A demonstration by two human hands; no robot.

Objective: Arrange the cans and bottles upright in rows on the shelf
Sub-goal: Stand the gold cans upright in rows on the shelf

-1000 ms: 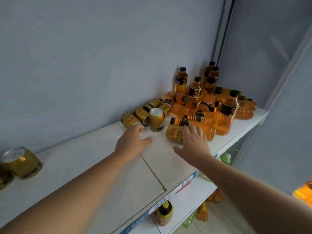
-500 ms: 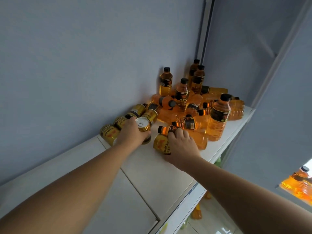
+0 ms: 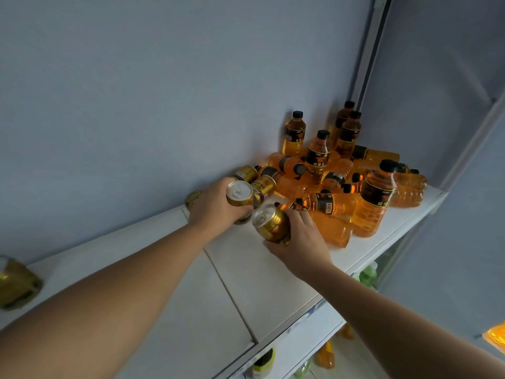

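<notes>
A heap of orange bottles [image 3: 325, 203] with black caps and labels covers the right end of the white shelf [image 3: 262, 272]; several stand upright near the wall, the others lie flat. My left hand [image 3: 216, 206] grips a gold can [image 3: 240, 193], upright with its silver pull-tab top showing. My right hand [image 3: 300, 239] is closed on a second gold can [image 3: 270, 222], tilted with its top pointing left. More gold cans [image 3: 263, 184] lie on their sides behind my left hand, against the wall.
Another gold can [image 3: 16, 283] rests at the far left of the shelf. A tall upright bottle [image 3: 373, 198] stands near the front edge on the right. Lower shelves with bottles [image 3: 325, 354] show below. A grey wall backs the shelf.
Both hands closed on gold cans. The right hand has lifted its lying can and tipped it up; the left hand holds the upright can.
</notes>
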